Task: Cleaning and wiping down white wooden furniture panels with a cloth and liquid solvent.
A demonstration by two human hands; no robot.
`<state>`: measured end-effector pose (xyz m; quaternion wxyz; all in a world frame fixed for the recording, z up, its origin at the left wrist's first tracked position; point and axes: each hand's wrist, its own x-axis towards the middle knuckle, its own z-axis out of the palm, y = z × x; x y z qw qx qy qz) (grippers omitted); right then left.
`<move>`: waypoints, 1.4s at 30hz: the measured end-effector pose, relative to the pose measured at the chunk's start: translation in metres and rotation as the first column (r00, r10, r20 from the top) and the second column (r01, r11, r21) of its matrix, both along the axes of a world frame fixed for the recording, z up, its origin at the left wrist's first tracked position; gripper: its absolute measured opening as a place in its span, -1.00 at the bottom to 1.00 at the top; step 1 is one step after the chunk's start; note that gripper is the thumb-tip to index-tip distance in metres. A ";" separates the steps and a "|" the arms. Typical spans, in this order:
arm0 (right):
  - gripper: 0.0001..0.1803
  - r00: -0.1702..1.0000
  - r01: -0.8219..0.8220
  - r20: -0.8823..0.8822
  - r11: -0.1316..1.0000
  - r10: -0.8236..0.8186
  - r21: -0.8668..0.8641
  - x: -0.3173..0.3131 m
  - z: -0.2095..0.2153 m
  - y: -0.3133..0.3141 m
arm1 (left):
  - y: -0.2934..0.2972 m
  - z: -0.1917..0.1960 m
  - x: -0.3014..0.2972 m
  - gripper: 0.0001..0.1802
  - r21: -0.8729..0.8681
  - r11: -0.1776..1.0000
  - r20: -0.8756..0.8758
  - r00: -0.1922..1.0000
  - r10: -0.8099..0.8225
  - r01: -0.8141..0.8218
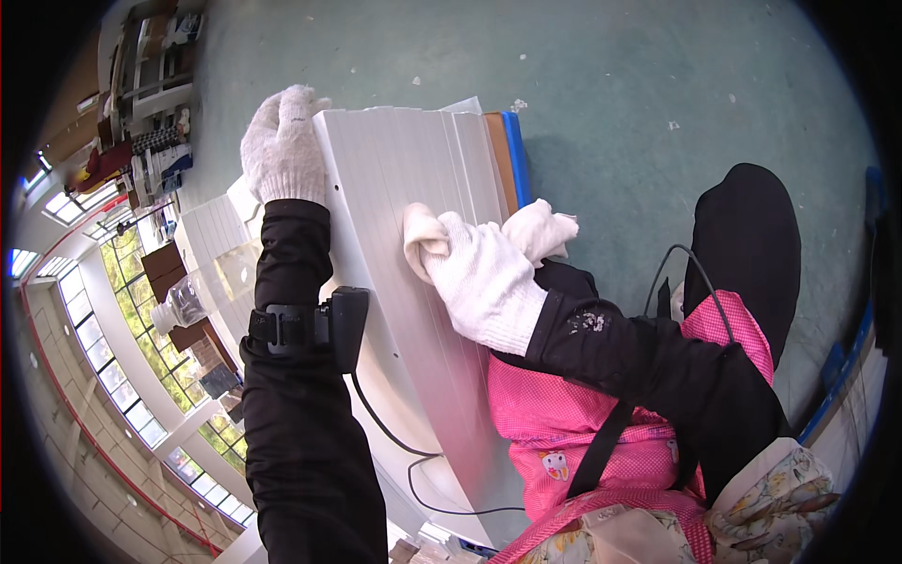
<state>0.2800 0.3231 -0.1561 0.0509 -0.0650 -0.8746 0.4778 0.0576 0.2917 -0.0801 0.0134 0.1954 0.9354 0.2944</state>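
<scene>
A stack of thin white panels (385, 169) stands in front of me, their long edges packed side by side. My left hand (285, 141), in a white knitted glove, has its fingers curled at the far left corner of the outermost panel. Against the panel edges, my gloved right hand (479, 277) is closed on a bunched white cloth (542, 230), which sticks out on both sides of the fingers. Its fingertips are partly hidden by the cloth. At the stack's right end are a brown board (501, 160) and a blue board (516, 160).
A clear plastic bottle (188, 299) lies to the left of my left forearm, near more white panels (211, 230). A black device (349, 329) is strapped to that forearm, its cable (385, 428) running down. Green floor (620, 85) with small scraps stretches beyond the stack.
</scene>
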 end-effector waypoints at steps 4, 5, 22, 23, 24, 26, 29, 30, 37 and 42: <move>-0.75 0.994 0.087 -0.068 0.996 -0.088 -0.023 0.007 -0.001 -0.006 | 0.002 -0.001 0.004 -0.60 -0.006 1.000 0.004 1.000 0.015 -0.015; -0.75 0.993 0.090 -0.070 0.996 -0.092 -0.023 0.006 -0.002 -0.006 | 0.001 -0.002 0.003 -0.60 -0.004 1.000 -0.001 1.000 0.021 -0.021; -0.73 0.999 0.014 -0.052 1.000 -0.014 0.009 0.007 -0.011 -0.008 | 0.000 0.000 0.002 -0.62 0.011 1.000 0.000 1.000 -0.003 0.003; -0.73 0.999 0.032 -0.029 0.999 -0.033 -0.028 0.009 -0.012 -0.016 | -0.005 0.001 -0.001 -0.61 0.010 1.000 0.003 1.000 0.004 -0.004; -0.68 0.998 -0.024 0.057 0.994 0.030 -0.104 0.006 -0.012 -0.014 | -0.004 0.000 0.000 -0.61 0.011 1.000 0.006 1.000 0.005 -0.005; -0.68 1.000 0.014 -0.013 1.000 -0.015 -0.011 0.000 -0.014 -0.004 | -0.002 0.000 0.002 -0.60 -0.019 1.000 -0.006 1.000 0.009 -0.010; -0.70 0.994 0.081 -0.085 0.994 -0.075 0.074 0.001 -0.015 0.002 | 0.008 -0.002 0.009 -0.60 -0.005 1.000 -0.009 1.000 -0.015 0.015; -0.73 0.992 0.095 -0.088 0.994 -0.090 0.057 0.002 -0.014 0.000 | 0.004 -0.001 0.007 -0.60 -0.009 1.000 -0.014 1.000 -0.015 0.014; -0.78 0.969 0.163 -0.186 0.986 -0.166 -0.029 0.004 0.007 -0.013 | 0.003 0.000 0.007 -0.62 -0.027 1.000 -0.038 0.999 -0.001 0.000; -0.66 0.961 0.172 -0.194 0.977 -0.195 -0.129 -0.006 0.005 -0.001 | 0.002 -0.003 0.005 -0.63 0.034 0.999 0.019 1.000 0.012 -0.013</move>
